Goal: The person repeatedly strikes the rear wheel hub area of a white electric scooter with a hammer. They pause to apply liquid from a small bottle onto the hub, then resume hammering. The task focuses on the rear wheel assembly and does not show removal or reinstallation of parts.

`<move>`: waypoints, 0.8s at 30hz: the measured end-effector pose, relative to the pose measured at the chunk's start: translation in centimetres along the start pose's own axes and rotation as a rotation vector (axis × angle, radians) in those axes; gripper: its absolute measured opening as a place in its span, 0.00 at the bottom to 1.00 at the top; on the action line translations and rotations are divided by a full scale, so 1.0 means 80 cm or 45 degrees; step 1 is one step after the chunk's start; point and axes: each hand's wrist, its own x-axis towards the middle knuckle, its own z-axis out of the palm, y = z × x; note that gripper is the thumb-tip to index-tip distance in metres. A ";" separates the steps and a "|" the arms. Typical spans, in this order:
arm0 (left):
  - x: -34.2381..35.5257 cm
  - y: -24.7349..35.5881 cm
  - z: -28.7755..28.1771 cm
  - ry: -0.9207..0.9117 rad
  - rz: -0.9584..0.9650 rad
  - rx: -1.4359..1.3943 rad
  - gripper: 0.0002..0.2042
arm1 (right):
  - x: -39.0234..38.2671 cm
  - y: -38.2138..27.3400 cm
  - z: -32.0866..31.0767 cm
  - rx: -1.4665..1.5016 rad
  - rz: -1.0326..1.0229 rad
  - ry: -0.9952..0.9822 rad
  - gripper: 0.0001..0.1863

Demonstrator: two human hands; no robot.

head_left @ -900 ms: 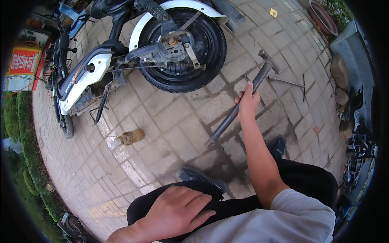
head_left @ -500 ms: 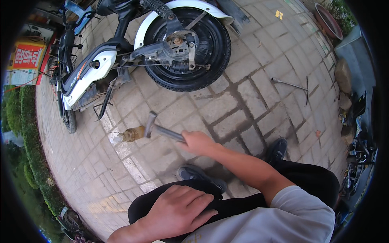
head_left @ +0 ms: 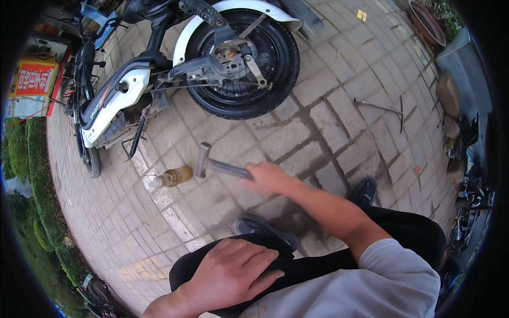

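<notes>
My right hand [head_left: 265, 177] grips the shaft of a steel hammer [head_left: 204, 159], whose head hangs just right of a bottle [head_left: 176, 176] of yellowish-brown liquid lying on the paving. Resting on my left knee, my left hand [head_left: 236, 267] lies with its fingers stretched out and nothing visible in it. Above both, a white and black scooter [head_left: 135, 79] lies or leans across the paving, its rear wheel [head_left: 281, 63] and hub mechanism exposed toward me. A T-shaped socket wrench [head_left: 379, 107] lies on the ground to the right of the wheel.
At the far left are a red-and-yellow sign [head_left: 32, 79] and a hedge [head_left: 40, 185]. Along the right edge stand rocks [head_left: 448, 95], a grey panel [head_left: 461, 58] and a jumble of dark parts [head_left: 469, 217]. A planter bowl [head_left: 427, 24] sits at the upper right.
My right hand has swung the hammer from upright at the right down and left toward the bottle; in the last half second it rose slightly. My left hand stayed on the knee.
</notes>
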 end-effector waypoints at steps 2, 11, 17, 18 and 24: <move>-0.004 -0.002 0.000 -0.019 -0.036 0.000 0.14 | 0.007 0.039 -0.029 0.209 0.308 0.200 0.24; -0.009 -0.001 -0.007 0.064 0.034 -0.032 0.14 | -0.014 0.062 -0.115 1.264 0.344 1.468 0.18; -0.013 0.016 -0.001 0.098 -0.108 -0.086 0.14 | 0.007 0.105 -0.052 0.500 0.513 0.621 0.23; -0.013 0.017 -0.001 0.088 -0.104 -0.087 0.14 | 0.000 0.107 -0.023 0.324 0.505 0.595 0.23; -0.012 0.019 0.001 0.102 -0.145 -0.097 0.14 | -0.018 0.021 0.056 -0.082 -0.004 -0.124 0.23</move>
